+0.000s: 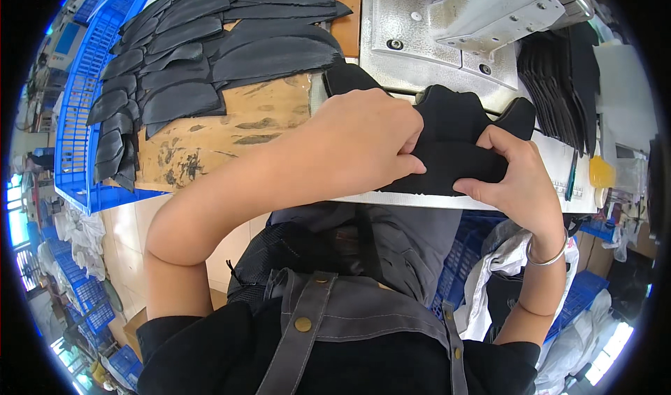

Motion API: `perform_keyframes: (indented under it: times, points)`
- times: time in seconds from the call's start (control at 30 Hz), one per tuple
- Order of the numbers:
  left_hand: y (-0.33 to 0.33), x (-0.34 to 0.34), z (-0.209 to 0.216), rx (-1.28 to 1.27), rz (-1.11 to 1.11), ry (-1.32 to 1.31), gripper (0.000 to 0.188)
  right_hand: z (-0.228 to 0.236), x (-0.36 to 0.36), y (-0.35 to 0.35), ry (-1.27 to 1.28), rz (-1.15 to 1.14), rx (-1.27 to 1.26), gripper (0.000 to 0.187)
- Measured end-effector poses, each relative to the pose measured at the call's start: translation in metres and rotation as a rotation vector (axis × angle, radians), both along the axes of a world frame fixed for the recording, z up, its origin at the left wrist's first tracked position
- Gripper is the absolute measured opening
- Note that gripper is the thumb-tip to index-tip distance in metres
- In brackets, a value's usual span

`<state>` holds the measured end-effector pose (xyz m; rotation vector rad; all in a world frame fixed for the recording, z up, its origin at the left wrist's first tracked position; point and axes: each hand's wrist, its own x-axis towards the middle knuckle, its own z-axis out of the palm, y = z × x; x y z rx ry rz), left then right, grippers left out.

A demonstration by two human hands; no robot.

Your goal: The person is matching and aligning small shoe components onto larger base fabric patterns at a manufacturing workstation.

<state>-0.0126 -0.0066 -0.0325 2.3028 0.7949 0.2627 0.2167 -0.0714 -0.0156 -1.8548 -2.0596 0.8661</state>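
A soft black fabric piece [447, 166] with a curved, lobed outline lies on the white machine table near its front edge. My left hand [377, 133] presses on its left part, fingers curled and thumb close to the forefinger. At its right end, my right hand [517, 178] grips the edge between thumb and fingers. Further black lobes [454, 108] show behind the hands; I cannot tell whether they belong to the same piece. Another black part [349, 79] sticks out beyond my left hand, its rest hidden.
A white industrial sewing machine [482, 17] stands just behind the hands. Overlapping black curved pieces [272, 56] cover a stained brown board [265, 105] at left, beside a blue crate [77, 129]. More black pieces [556, 87], a pen [572, 175] and a yellow object [601, 172] are at right.
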Motion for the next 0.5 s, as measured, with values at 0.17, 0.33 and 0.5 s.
perform_keyframes:
  times: [0.17,0.33,0.5]
  points:
    - [-0.034,0.01,0.018,0.547,0.158,0.265,0.056,0.003,-0.002,-0.007,-0.171,0.029,0.132,0.039]
    - [-0.067,0.034,-0.026,0.471,-0.089,-0.032,0.09,-0.011,0.007,-0.012,-0.173,0.032,0.322,0.034]
    - [-0.065,0.04,-0.042,0.589,-0.077,0.04,0.089,-0.001,0.038,-0.017,0.228,-0.145,-0.09,0.025]
